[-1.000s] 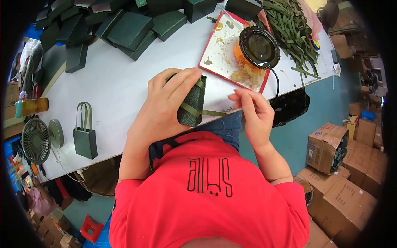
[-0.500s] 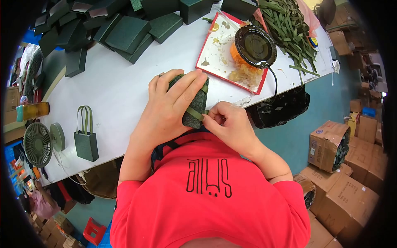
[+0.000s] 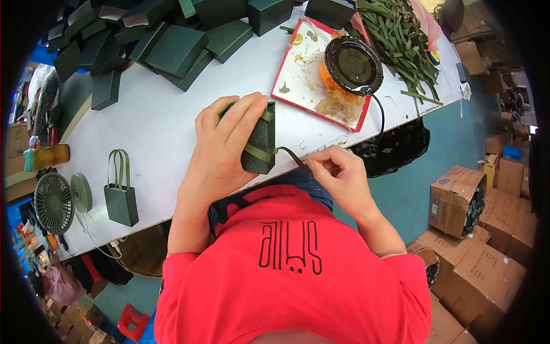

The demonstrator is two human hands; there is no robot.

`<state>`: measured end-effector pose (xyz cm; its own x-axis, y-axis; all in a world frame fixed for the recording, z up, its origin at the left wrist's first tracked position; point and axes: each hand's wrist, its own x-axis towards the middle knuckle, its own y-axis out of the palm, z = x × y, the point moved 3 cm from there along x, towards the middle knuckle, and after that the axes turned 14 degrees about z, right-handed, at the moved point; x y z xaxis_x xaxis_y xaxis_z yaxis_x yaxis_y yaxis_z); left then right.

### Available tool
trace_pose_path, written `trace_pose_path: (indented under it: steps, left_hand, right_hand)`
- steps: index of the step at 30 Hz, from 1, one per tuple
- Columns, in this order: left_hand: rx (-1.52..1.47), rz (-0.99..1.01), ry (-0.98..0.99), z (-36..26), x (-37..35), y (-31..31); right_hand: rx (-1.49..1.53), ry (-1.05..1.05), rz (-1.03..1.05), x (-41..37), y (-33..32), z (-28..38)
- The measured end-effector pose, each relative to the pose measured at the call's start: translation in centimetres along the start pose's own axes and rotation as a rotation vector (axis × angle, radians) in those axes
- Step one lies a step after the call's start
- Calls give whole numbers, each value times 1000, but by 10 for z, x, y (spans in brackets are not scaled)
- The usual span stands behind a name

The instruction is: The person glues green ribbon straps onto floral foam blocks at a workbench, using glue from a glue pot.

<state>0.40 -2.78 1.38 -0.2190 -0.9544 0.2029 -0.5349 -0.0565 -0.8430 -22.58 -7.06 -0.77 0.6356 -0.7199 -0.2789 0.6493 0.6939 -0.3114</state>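
Head view; clock taken from box. Box (image 3: 262, 135) at near edge of table (image 3: 166, 114); left hand (image 3: 220, 143) clasps it, fingers over top. Right hand (image 3: 338, 175) at 4 o'clock, thumb and fingertips pinching strap (image 3: 297, 158) that runs to box. Pot (image 3: 354, 66) on tray (image 3: 301, 63), 2 o'clock. Bag (image 3: 121, 203), 8 o'clock. Box pile (image 3: 177, 50), 10 to 11 o'clock.

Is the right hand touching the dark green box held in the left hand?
Apart. The head view shows white tabletop between the right hand and the dark green box; only the olive-green ribbon spans the gap.
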Motion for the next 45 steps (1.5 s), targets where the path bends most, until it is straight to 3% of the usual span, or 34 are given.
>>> trace_pose_path:
  steps: [1, 4, 5, 7, 13, 14, 18, 28, 38, 42, 45]
  left_hand:
    - [-10, -7, -5, 0, 0, 0]
    - [-5, -52, -5, -2, 2, -1]
    - [-12, -74, 16, -3, 4, 0]
    - [-33, -120, 62, -7, 7, 2]
    - [-146, -105, 135, -20, 10, 10]
    - [-154, -85, 126, -21, 10, 11]
    - [-144, -18, 89, -18, 4, 11]
    - [-114, -6, -69, 1, -16, 10]
    - [-103, 43, -14, -4, -9, 16]
    - [-108, 59, -4, -9, -3, 20]
    - [-85, 67, 48, -14, 3, 21]
  right_hand:
    - [-17, 9, -9, -3, -3, -3]
    - [123, 165, 320, -8, -4, -9]
    - [105, 128, 418, -7, -2, -3]
    - [416, 405, 479, -10, 13, -1]
    - [1172, 51, 342, 2, 36, -10]
    - [1320, 67, 232, 1, 34, -8]
    - [1378, -198, 112, 1, 30, -31]
    - [1422, -218, -321, 2, -23, -50]
    - [1351, -312, -369, 16, -58, -54]
    - [1339, -255, -310, 20, -72, -50]
    - [1074, -167, -283, 24, -84, -52]
